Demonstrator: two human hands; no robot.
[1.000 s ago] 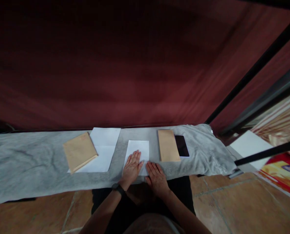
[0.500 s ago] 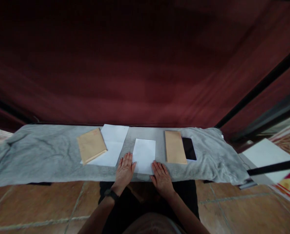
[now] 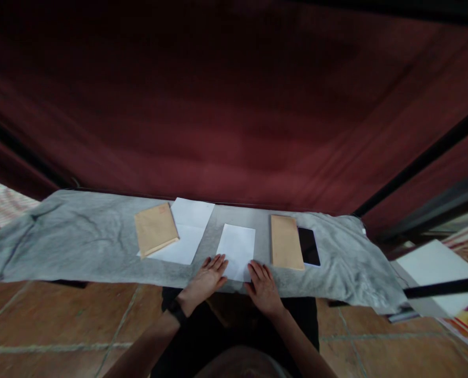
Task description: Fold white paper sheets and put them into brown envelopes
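A small white sheet [image 3: 237, 244] lies flat in front of me on a narrow table covered with grey cloth. My left hand [image 3: 209, 281] rests at its lower left edge, fingers extended and the tips on the paper. At the lower right edge, my right hand [image 3: 264, 289] lies with fingers spread, the tips touching the sheet's side. Left of them a brown envelope [image 3: 156, 228] overlaps a larger creased white sheet [image 3: 189, 231]. To the right is a stack of brown envelopes [image 3: 287, 242], with a dark phone [image 3: 308, 247] right beside it.
The grey cloth [image 3: 95, 236] drapes over the table's edges. Behind it hangs a dark red curtain [image 3: 234, 131]. Black poles [image 3: 423, 157] slant at both sides. A white board [image 3: 434, 268] stands low at the far right, above the tiled floor [image 3: 60, 315].
My left hand has shifted right, its fingertips now over the small sheet's lower left. My right hand stays at the other side. The view has tilted slightly.
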